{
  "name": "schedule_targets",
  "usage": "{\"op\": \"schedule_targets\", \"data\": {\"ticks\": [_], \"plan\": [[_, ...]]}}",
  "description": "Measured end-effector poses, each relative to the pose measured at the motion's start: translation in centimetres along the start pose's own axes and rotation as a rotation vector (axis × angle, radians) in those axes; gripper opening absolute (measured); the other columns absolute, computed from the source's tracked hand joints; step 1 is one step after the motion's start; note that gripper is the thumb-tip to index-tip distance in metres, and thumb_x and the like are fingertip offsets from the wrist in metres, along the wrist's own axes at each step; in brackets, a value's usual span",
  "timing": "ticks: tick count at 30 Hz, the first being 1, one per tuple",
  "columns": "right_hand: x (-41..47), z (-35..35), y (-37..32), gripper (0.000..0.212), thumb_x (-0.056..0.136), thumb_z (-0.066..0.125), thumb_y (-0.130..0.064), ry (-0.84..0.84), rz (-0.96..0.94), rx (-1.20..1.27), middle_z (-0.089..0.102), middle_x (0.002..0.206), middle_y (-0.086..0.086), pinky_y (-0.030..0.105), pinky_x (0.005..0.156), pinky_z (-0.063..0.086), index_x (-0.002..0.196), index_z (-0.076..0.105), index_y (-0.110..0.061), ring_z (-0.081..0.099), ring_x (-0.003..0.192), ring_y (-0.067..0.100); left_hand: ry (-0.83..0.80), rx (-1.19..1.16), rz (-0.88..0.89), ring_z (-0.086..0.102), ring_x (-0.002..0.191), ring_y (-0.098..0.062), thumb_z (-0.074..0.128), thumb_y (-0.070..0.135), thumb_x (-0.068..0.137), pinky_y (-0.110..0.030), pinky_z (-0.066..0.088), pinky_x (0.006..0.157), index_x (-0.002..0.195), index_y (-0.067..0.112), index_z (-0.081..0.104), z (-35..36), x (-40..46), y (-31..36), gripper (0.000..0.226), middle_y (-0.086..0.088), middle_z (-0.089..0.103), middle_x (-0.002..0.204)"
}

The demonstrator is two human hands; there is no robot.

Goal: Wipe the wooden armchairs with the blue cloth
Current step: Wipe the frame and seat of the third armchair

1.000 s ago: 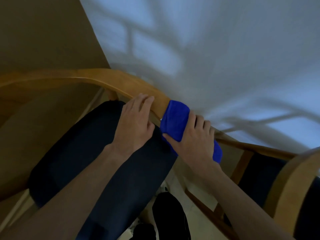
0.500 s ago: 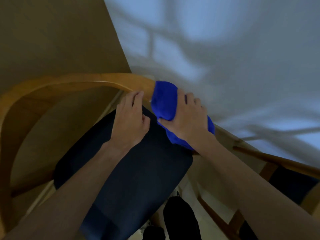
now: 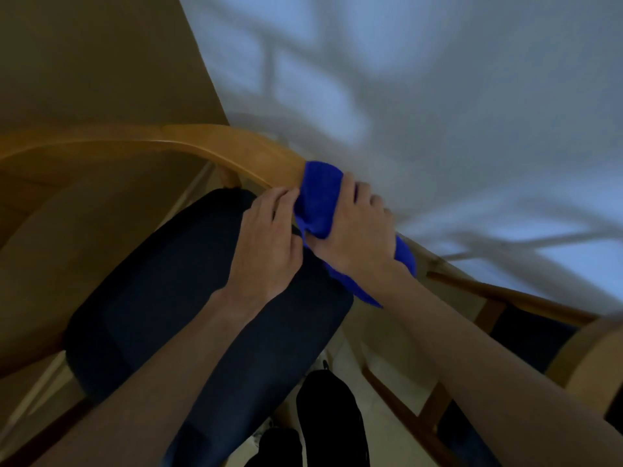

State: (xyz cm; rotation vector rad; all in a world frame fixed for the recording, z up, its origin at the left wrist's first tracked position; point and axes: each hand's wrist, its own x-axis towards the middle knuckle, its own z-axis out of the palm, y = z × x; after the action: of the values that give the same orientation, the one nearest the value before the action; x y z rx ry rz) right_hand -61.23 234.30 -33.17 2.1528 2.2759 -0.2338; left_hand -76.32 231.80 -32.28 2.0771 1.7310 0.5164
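We see the right hand [image 3: 359, 230] clamping the blue cloth [image 3: 318, 200] over the curved wooden armrest [image 3: 236, 146] of the near armchair, fingers curled over the cloth's far side, thumb pinching its near edge. Left hand [image 3: 266, 244] rests on the rail just beside the cloth, fingers together, lightly bent, tips touching the cloth. Dark seat cushion [image 3: 175, 298] below; second armchair [image 3: 526, 298] at right.
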Motion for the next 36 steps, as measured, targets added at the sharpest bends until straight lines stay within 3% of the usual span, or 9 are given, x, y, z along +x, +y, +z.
{"op": "schedule_targets", "data": {"ticks": [3, 7, 10, 14, 19, 23, 29, 34, 36], "plan": [[3.4, 0.1, -2.9, 0.111, 0.067, 0.064, -0.074, -0.025, -0.026, -0.028, 0.049, 0.132, 0.015, 0.043, 0.084, 0.047, 0.147, 0.025, -0.008, 0.055, 0.107, 0.034, 0.021, 0.020, -0.061, 0.045, 0.124, -0.021, 0.060, 0.004, 0.083, -0.032, 0.036, 0.103, 0.139, 0.005, 0.042, -0.7, 0.2, -1.1, 0.059, -0.011, 0.043, 0.140], [0.7, 0.1, -0.2, 0.109, 0.073, 0.054, -0.077, 0.020, -0.089, 0.052, 0.040, 0.147, 0.011, 0.046, 0.089, 0.046, 0.154, 0.017, -0.015, 0.052, 0.116, 0.033, 0.031, 0.023, -0.073, 0.044, 0.124, -0.018, 0.058, 0.004, 0.083, -0.030, 0.036, 0.103, 0.139, 0.008, 0.041, -1.2, 0.5, -1.7, 0.059, -0.009, 0.043, 0.140], [-4.9, 0.0, 3.5, 0.109, 0.075, 0.051, -0.081, 0.015, -0.020, 0.125, 0.033, 0.153, 0.006, 0.046, 0.092, 0.049, 0.157, 0.008, -0.022, 0.050, 0.120, 0.031, 0.006, 0.018, -0.047, 0.042, 0.123, -0.015, 0.058, 0.007, 0.084, -0.026, 0.031, 0.100, 0.140, 0.009, 0.040, -0.9, 0.2, -1.1, 0.059, -0.008, 0.042, 0.138], [-9.6, 0.2, 5.3, 0.110, 0.076, 0.060, -0.075, -0.021, 0.104, 0.224, 0.030, 0.155, 0.004, 0.047, 0.095, 0.050, 0.157, 0.007, -0.023, 0.044, 0.130, 0.028, -0.010, -0.033, -0.017, 0.042, 0.120, -0.015, 0.059, 0.006, 0.085, -0.029, 0.038, 0.099, 0.140, 0.009, 0.040, 0.0, -0.5, 0.2, 0.058, -0.007, 0.043, 0.136], [-5.6, 0.0, 2.8, 0.106, 0.080, 0.042, -0.082, -0.015, 0.086, 0.006, 0.042, 0.143, 0.014, 0.048, 0.094, 0.049, 0.154, 0.013, -0.012, 0.051, 0.119, 0.033, 0.006, -0.073, -0.014, 0.044, 0.120, -0.014, 0.058, 0.008, 0.084, -0.027, 0.038, 0.098, 0.139, 0.011, 0.040, 0.3, -1.5, -0.4, 0.058, -0.005, 0.043, 0.135], [-0.1, -0.2, -0.7, 0.103, 0.081, 0.048, -0.077, -0.036, -0.010, -0.128, 0.046, 0.132, 0.018, 0.047, 0.085, 0.048, 0.151, 0.017, -0.008, 0.053, 0.105, 0.036, 0.058, -0.092, -0.128, 0.042, 0.121, -0.012, 0.060, 0.008, 0.083, -0.027, 0.037, 0.099, 0.138, 0.013, 0.041, -0.7, -1.9, -2.7, 0.058, -0.003, 0.043, 0.135], [9.9, -0.4, -8.7, 0.100, 0.073, 0.063, -0.070, -0.099, -0.252, -0.137, 0.047, 0.129, 0.017, 0.047, 0.088, 0.045, 0.144, 0.026, -0.010, 0.052, 0.109, 0.038, 0.161, -0.085, -0.289, 0.041, 0.120, -0.013, 0.060, 0.008, 0.084, -0.026, 0.033, 0.100, 0.138, 0.014, 0.042, -4.0, -2.8, -8.0, 0.057, -0.003, 0.044, 0.133], [16.5, 0.2, -19.0, 0.071, 0.076, 0.072, -0.050, -0.209, -0.576, -0.101, 0.059, 0.116, 0.012, 0.041, 0.078, 0.047, 0.129, 0.042, -0.012, 0.059, 0.097, 0.034, 0.289, -0.057, -0.422, 0.049, 0.106, -0.018, 0.059, 0.005, 0.081, -0.034, 0.044, 0.093, 0.134, 0.009, 0.046, -7.2, -5.1, -13.0, 0.055, -0.006, 0.049, 0.123], [17.9, 0.2, -21.9, 0.063, 0.077, 0.072, -0.047, -0.290, -0.638, -0.059, 0.064, 0.107, 0.012, 0.045, 0.078, 0.052, 0.122, 0.046, -0.012, 0.061, 0.090, 0.035, 0.335, -0.042, -0.477, 0.048, 0.103, -0.018, 0.058, 0.006, 0.081, -0.035, 0.045, 0.092, 0.134, 0.009, 0.046, -8.3, -6.6, -14.8, 0.054, -0.006, 0.048, 0.121]]}}
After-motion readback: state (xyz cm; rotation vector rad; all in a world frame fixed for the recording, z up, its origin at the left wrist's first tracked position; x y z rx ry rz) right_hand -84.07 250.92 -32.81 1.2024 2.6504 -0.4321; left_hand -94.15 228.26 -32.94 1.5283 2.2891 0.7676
